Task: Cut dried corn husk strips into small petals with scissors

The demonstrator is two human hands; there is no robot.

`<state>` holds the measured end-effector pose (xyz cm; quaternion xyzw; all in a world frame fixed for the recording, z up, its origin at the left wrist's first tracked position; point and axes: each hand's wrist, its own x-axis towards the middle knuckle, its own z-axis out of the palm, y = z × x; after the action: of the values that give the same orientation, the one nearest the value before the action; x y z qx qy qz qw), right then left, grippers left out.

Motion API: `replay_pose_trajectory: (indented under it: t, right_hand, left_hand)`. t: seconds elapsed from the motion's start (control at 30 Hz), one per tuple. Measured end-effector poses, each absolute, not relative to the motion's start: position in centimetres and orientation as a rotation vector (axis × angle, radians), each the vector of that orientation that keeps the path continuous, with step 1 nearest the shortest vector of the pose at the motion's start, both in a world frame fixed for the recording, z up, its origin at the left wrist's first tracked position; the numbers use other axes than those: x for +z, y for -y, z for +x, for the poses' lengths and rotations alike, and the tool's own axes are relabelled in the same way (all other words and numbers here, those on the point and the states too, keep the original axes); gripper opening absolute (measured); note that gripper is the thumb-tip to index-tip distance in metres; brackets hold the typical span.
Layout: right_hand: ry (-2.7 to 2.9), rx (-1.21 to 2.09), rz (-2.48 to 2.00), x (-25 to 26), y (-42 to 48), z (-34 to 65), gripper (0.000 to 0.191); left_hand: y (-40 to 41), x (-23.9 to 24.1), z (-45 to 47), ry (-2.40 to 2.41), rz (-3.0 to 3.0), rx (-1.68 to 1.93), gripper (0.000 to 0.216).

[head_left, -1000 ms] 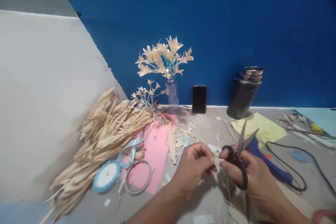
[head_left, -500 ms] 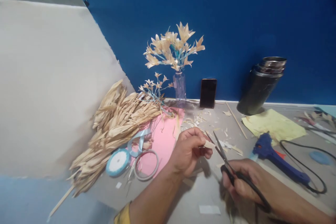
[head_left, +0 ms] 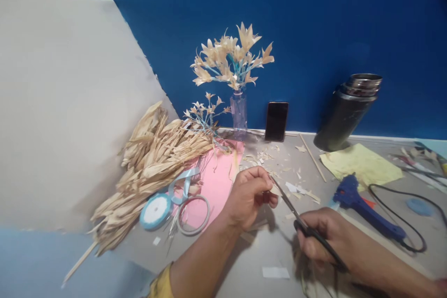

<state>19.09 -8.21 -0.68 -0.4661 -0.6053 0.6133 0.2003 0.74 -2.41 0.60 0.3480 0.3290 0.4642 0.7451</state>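
My left hand (head_left: 249, 195) is closed in a pinch on a small pale piece of corn husk (head_left: 274, 190) above the middle of the table. Black-handled scissors (head_left: 291, 206) are in my right hand (head_left: 323, 235), its fingers wrapped round the handles. The scissor blades are closed together, and their tips lie against the husk piece beside my left fingertips. Much of the husk piece is hidden by fingers and blades. Small husk scraps (head_left: 260, 158) litter the table just beyond my hands.
Dried corn husks (head_left: 157, 163), a blue ribbon spool (head_left: 156, 211), a tape roll (head_left: 193, 215) and pink paper (head_left: 218, 177) lie left. Husk flowers (head_left: 230, 60) stand in a clear vase (head_left: 239, 114) near a phone (head_left: 277, 121). A blue glue gun (head_left: 366, 207) and flask (head_left: 349, 111) are right.
The scissor blades, apart half a second ago, have come together at the husk piece, with the tips nearer my left fingers. The whole view has shifted slightly.
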Motion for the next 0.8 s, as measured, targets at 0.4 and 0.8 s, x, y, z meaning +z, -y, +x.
replay_pose_trajectory:
  t: [0.4, 0.8]
  right_hand:
    - [1.776, 1.603, -1.359, -0.57, 8.19, 19.60, 0.032]
    - [1.757, 1.425, -1.533, -1.15, 8.21, 19.40, 0.038]
  left_hand:
    - [2.78, 0.99, 0.98, -0.731, 0.798, 1.070, 0.023]
    - [2.89, 0.96, 1.26, -0.778, 0.779, 1.114, 0.021]
